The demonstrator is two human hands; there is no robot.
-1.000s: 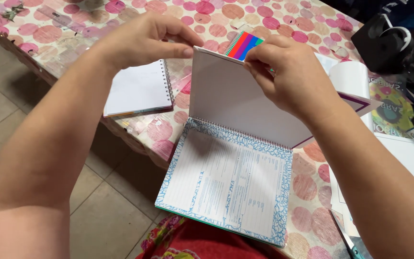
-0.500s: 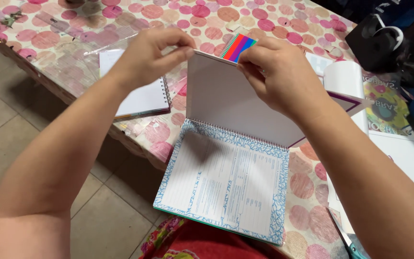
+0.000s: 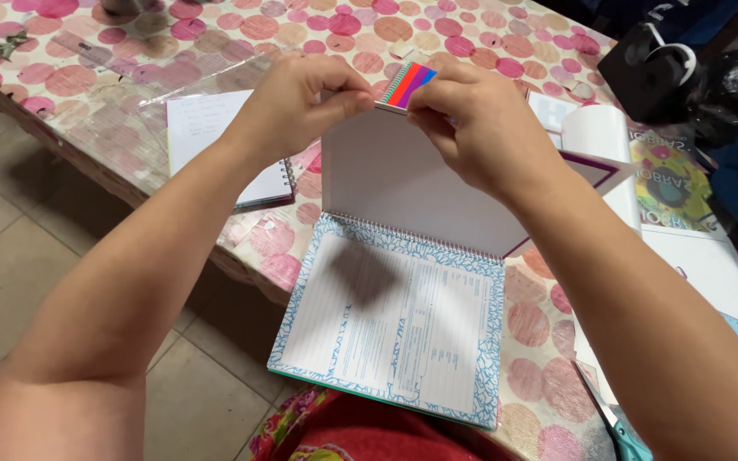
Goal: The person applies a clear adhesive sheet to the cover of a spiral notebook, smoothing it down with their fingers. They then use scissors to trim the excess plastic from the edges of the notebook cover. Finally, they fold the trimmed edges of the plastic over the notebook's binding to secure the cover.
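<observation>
Your left hand [image 3: 301,98] and right hand [image 3: 480,128] both pinch a striped pad [image 3: 407,85] at the frame's upper middle (above the open notebook [image 3: 395,324]) over the spotted table [image 3: 87,77].

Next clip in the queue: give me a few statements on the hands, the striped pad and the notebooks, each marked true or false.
1. Both hands pinch the small striped pad at the top edge of the raised white page. True.
2. The large spiral notebook lies shut on the table. False: it is open, its printed blue-bordered sheet lying flat and the white page lifted upright.
3. A smaller spiral notebook lies beyond the left hand, under its forearm. True.
4. The right hand holds a tape dispenser. False: the black tape dispenser stands untouched at the far right of the table.
5. The tablecloth is plain white. False: it is covered in pink and red dots.
</observation>
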